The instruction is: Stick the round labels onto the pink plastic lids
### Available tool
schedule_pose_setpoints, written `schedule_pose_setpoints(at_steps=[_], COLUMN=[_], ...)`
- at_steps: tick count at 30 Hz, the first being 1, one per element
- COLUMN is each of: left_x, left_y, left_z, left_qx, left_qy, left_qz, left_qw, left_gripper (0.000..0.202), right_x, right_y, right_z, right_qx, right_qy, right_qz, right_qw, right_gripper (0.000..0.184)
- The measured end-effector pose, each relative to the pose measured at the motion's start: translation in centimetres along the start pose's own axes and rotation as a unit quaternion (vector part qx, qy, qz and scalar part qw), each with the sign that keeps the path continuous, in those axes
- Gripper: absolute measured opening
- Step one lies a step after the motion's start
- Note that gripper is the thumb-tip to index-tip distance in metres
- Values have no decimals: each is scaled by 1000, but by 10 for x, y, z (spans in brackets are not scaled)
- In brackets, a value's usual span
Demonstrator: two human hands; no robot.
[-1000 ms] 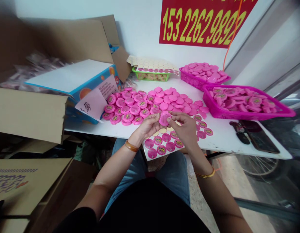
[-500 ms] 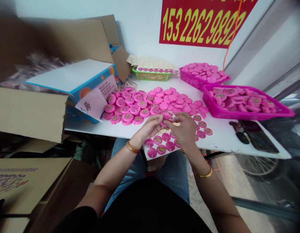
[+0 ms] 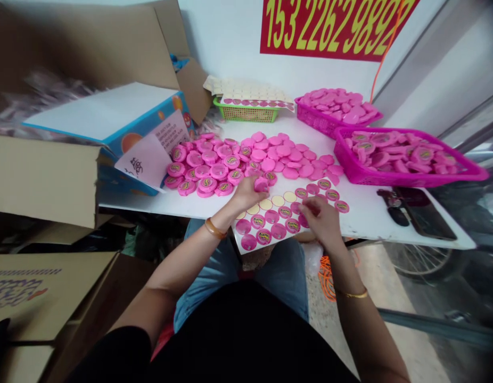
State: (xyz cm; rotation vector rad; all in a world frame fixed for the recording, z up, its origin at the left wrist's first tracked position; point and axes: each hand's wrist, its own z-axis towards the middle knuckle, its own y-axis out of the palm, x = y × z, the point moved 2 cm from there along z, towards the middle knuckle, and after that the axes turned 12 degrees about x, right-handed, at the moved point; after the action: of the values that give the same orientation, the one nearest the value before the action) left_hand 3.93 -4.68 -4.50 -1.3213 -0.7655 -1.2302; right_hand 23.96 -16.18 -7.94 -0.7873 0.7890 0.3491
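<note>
My left hand [image 3: 246, 194] is closed on a round pink plastic case [image 3: 261, 184], just above the back edge of a sticker sheet [image 3: 266, 250]. On that sheet are rows of round pink stickers, and one row has several bare cream circles [image 3: 278, 200]. My right hand [image 3: 322, 218] is over the sheet's right half, thumb and forefinger pinched at a round sticker [image 3: 296, 208]; how far it is lifted is hidden. Beyond my hands lies a pile of labelled pink cases [image 3: 219, 171], with plain pink cases [image 3: 296, 155] to its right.
Two magenta baskets [image 3: 350, 173] of pink cases stand at the right. A phone [image 3: 426, 210] and a dark object [image 3: 398, 208] lie near the right edge. At the back, a green basket [image 3: 246, 113] holds sticker sheets. Cardboard boxes [image 3: 42, 183] and a blue box [image 3: 150, 133] crowd the left.
My hands have separated. The left keeps the pink case and moved slightly left; the right left the case and went down to the sticker sheet. The view tilted slightly downward.
</note>
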Motion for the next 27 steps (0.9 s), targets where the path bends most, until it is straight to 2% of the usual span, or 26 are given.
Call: schedule_pose_setpoints(at_steps=[3, 5, 8, 12, 15, 18, 22, 27], left_x=[11, 22, 34, 33, 28, 28, 30, 22], left_y=[11, 28, 54, 76, 81, 81, 77, 75], left_z=[5, 5, 8, 16, 17, 14, 9, 3], left_qx=[-24, -72, -134, -172, -212, -231, -234, -271], left_qy=[81, 90, 24, -75, -134, -143, -162, -154], left_qz=[157, 182, 150, 75, 51, 43, -45, -205], left_qw=[984, 977, 979, 979, 967, 961, 958, 928], left_gripper=[23, 29, 27, 25, 34, 35, 32, 38], right_x=[8, 9, 12, 16, 13, 6, -5, -16], right_y=[-9, -12, -14, -17, -20, -25, -26, -20], right_z=[-24, -38, -51, -60, -55, -37, -9, 6], right_qx=[-54, -60, -56, -24, -3, 48, 117, 147], right_qy=[-91, -127, -161, -192, -148, -71, -62, -56], right_qz=[-69, -85, -80, -54, -17, 17, 43, 75], right_qw=[992, 986, 982, 980, 989, 996, 990, 985], right_gripper=[49, 55, 55, 48, 34, 27, 27, 22])
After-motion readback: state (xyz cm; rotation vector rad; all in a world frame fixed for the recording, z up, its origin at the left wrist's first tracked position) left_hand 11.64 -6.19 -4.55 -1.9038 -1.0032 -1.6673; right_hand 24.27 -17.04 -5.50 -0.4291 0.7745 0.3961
